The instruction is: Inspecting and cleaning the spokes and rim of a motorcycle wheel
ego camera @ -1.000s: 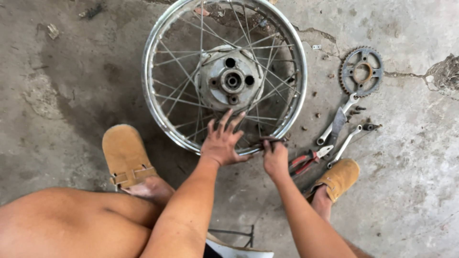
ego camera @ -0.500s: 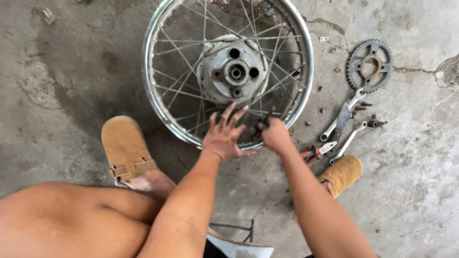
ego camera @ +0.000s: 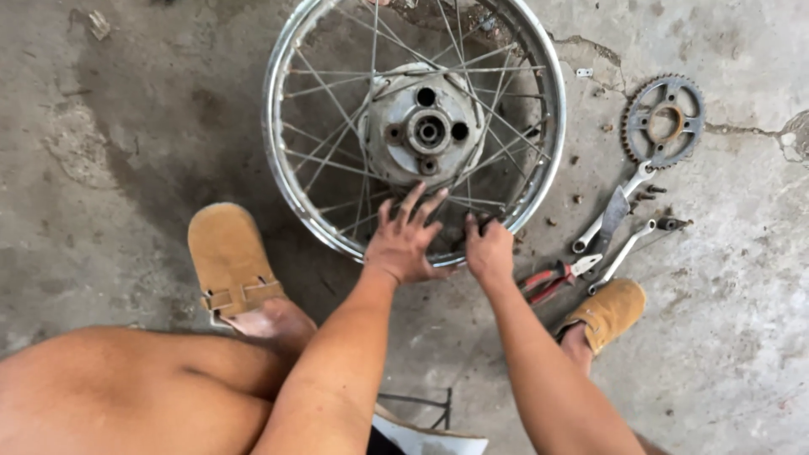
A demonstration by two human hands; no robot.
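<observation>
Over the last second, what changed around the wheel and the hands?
The right hand moved closer beside the left hand at the near edge of the wheel rim, fingers curled around something small at the spokes. The left hand stayed spread on the spokes. Wheel, pliers, wrenches and sprocket lie as before; the camera shifted slightly.

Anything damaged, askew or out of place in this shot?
Cracks run through the concrete floor beside the sprocket, and small bolts lie scattered by the wrenches. The wheel shows no visible damage.
</observation>
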